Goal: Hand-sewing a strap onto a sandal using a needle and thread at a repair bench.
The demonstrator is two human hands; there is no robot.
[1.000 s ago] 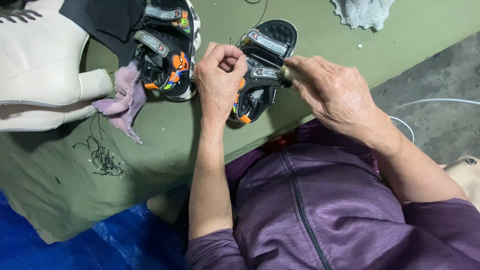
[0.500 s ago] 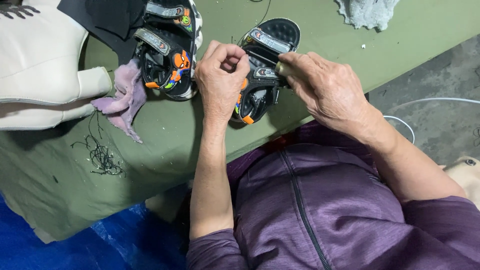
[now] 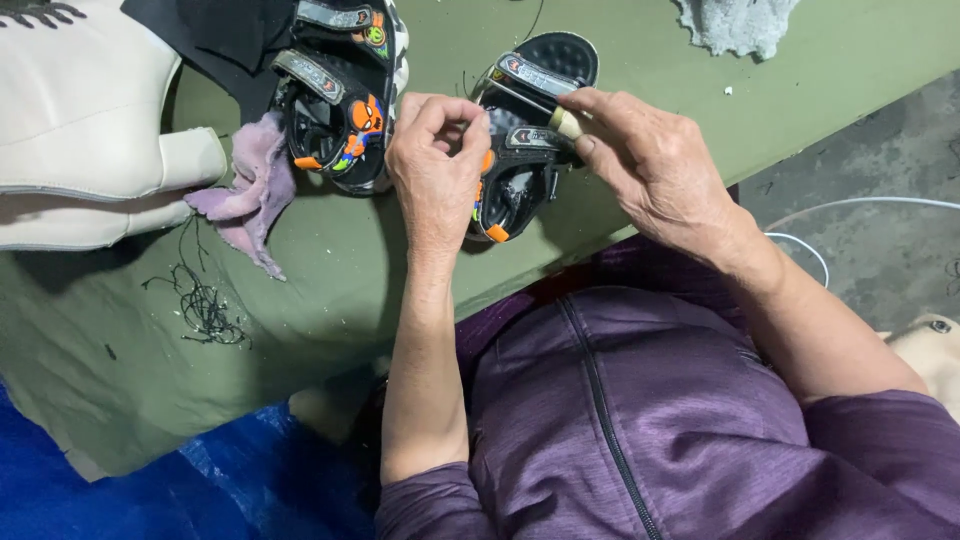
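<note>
Top centre, the left hand (image 3: 436,165) pinches closed on the child's black sandal (image 3: 520,150); the right hand (image 3: 655,165) grips a small pale tool (image 3: 566,122). The sandal looks light and flexible, best held by its sole edge

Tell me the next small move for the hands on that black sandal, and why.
Probably draw the pinched left hand up and away from the black sandal, as if pulling a thread taut; no thread is clear enough to confirm. The right hand holds a small pale tool against the grey strap, bracing the sandal on the green table.
</note>
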